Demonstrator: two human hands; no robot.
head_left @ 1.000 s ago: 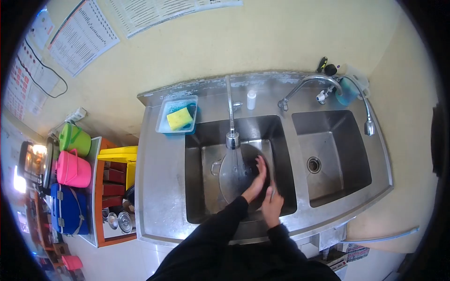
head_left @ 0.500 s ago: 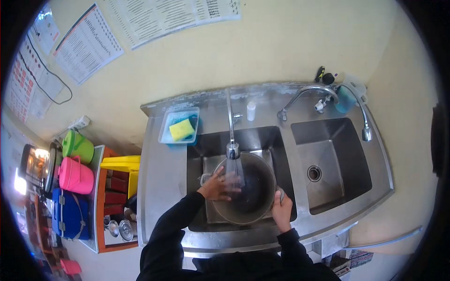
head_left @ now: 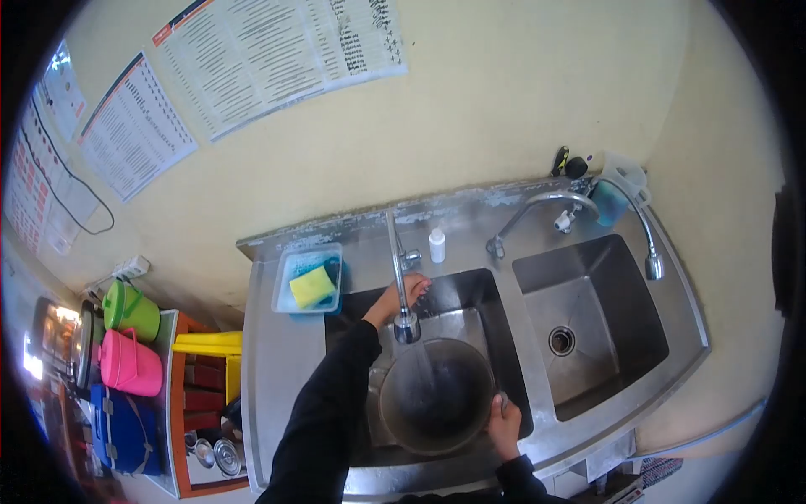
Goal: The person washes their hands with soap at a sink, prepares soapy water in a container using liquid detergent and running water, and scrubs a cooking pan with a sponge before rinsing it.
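Note:
A dark round wok (head_left: 437, 399) rests in the left sink basin, tilted a little, with a thin stream of water falling into it. My right hand (head_left: 505, 427) is closed around the handle on its right side. Above the basin, my left hand (head_left: 395, 301) is behind the tap's spout (head_left: 405, 323), just below the tap's valve (head_left: 410, 259). Its fingers are loosely bent and partly hidden by the spout, with nothing visible in them. A small white bottle (head_left: 437, 245) stands to the right of that valve.
On the left counter, a plastic tub (head_left: 285, 273) holds a yellow sponge (head_left: 312, 287). A second basin (head_left: 588, 323) with a curved tap (head_left: 550, 197) lies to the right. At the far left, a shelf holds a pink bucket (head_left: 130, 363) and a blue cooler (head_left: 126, 433).
My left hand has left the inside of the wok and moved up behind the spout, near the valve. My right hand keeps its hold on the wok handle. The view has tilted upward.

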